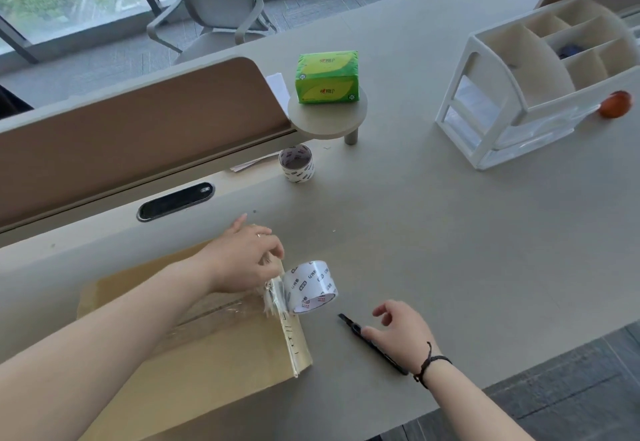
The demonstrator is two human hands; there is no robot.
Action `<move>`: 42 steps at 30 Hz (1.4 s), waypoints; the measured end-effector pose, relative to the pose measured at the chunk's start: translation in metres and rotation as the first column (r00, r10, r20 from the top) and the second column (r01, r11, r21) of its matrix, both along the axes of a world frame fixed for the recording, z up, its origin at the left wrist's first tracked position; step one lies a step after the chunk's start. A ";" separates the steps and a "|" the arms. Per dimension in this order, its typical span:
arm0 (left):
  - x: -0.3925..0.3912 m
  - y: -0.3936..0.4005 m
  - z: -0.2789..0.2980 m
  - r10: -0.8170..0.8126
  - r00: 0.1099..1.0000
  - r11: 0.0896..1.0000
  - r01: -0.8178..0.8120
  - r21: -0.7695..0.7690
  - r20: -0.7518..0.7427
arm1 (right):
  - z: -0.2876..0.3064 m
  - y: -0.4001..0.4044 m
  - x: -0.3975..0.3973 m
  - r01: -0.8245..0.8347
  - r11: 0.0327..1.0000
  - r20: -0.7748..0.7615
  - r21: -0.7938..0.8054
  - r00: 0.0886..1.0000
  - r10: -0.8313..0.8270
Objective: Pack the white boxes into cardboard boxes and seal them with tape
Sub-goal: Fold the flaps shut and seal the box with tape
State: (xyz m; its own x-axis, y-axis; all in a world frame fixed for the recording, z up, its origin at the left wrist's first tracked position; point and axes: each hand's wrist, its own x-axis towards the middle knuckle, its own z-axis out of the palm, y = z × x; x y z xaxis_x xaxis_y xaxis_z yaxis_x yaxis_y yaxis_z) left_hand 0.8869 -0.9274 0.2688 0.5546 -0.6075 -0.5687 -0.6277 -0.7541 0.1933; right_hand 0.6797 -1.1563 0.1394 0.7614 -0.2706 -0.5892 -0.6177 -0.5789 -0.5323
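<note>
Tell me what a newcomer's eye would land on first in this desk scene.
The bright green tissue pack on the small round shelf at the back stands out most. Nearer, the left hand pinches the tape drawn from the printed tape roll at the edge of the taped cardboard box. The right hand rests on a black utility knife lying on the desk.
</note>
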 end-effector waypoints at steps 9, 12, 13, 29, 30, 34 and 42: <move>0.040 -0.055 -0.025 0.009 0.990 0.981 0.019 0.192 -0.141 | -0.018 0.023 -0.034 -0.148 0.970 -0.063 -0.191 0.988 0.138; 0.044 -0.070 -0.029 -0.004 0.975 0.970 0.058 0.237 -0.220 | -0.019 0.025 -0.035 -0.182 0.953 -0.060 -0.244 0.983 0.172; 0.044 -0.075 -0.031 0.000 0.966 0.966 0.067 0.250 -0.260 | -0.020 0.026 -0.035 -0.191 0.948 -0.060 -0.256 0.981 0.182; 0.055 -0.087 -0.063 0.304 0.606 0.945 -0.097 0.311 -0.735 | 0.022 0.027 -0.044 -0.026 0.949 0.087 0.313 0.996 -0.001; 0.055 -0.087 -0.061 0.305 0.584 0.946 -0.098 0.307 -0.752 | 0.030 0.030 -0.040 -0.032 0.942 0.114 0.333 0.993 -0.007; 0.057 -0.087 -0.056 0.329 0.496 0.944 -0.163 0.285 -0.804 | 0.056 0.046 -0.016 -0.098 0.928 0.207 0.358 0.978 0.024; 0.061 -0.086 -0.051 0.381 0.474 0.924 -0.183 0.334 -0.794 | 0.063 0.044 -0.031 0.026 0.914 0.003 0.406 1.000 -0.029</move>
